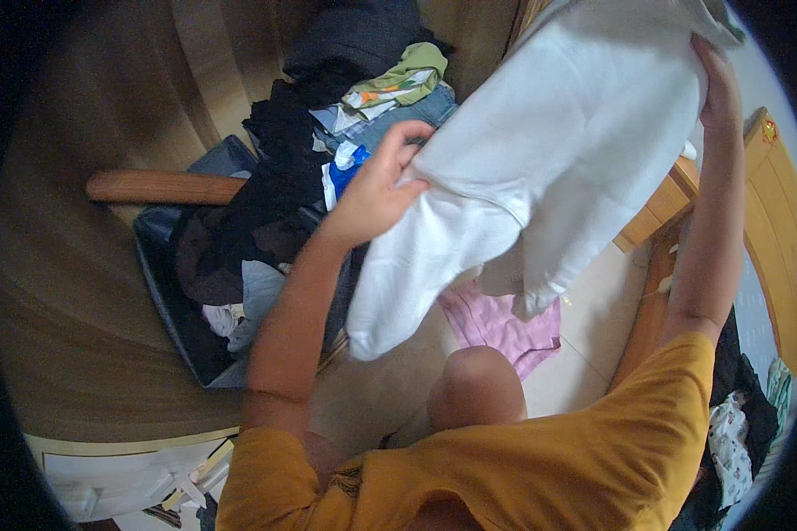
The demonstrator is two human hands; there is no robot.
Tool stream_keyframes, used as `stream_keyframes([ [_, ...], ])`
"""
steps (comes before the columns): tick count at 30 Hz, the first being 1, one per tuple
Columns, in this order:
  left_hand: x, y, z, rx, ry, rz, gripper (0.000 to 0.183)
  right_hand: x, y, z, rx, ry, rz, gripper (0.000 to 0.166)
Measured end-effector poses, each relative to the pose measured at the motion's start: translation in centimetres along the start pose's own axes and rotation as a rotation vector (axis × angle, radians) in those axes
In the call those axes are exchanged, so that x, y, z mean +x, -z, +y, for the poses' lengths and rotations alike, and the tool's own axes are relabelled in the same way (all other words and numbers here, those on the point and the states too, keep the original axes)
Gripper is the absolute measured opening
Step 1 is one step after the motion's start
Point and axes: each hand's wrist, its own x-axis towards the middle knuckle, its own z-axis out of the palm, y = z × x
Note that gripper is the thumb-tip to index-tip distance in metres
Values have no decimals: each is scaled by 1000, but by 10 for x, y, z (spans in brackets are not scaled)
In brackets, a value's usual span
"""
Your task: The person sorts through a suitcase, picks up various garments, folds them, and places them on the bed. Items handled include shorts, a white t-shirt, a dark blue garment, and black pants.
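A white fabric garment (564,113), probably a sweatshirt, is stretched between my two hands. My left hand (375,192) grips its left side, with the thumb on the front of the cloth. At the upper right, my right hand (720,86) holds the opposite edge, its fingers partly hidden by the fabric. Two tapered parts of the garment dangle toward the floor. Below them, a pink garment (505,325) lies on the pale floor, partly covered from view by the white cloth.
To the left, a dark storage box (173,299) holds dark and grey clothes. Behind it are piled black clothing (279,152), a green patterned garment (405,79) and denim (432,106). A rounded wooden bar (166,187) juts across the box. Yellow wooden furniture (780,245) stands at right.
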Motion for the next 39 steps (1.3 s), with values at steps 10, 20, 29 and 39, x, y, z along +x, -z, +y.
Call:
stream_keyframes([
  [10,24,20,21,-849,-412,215,29,-30,-105,-23,602,62,139,47],
  [20,28,17,36,-495,-307,397,29,-42,-233,-35,862,-318,-102,52],
  [29,11,29,51,-20,-175,413,30,-145,-327,7,245,-212,-326,47],
  [39,-9,41,49,188,-62,371,32,-267,-333,20,378,-384,-444,46],
])
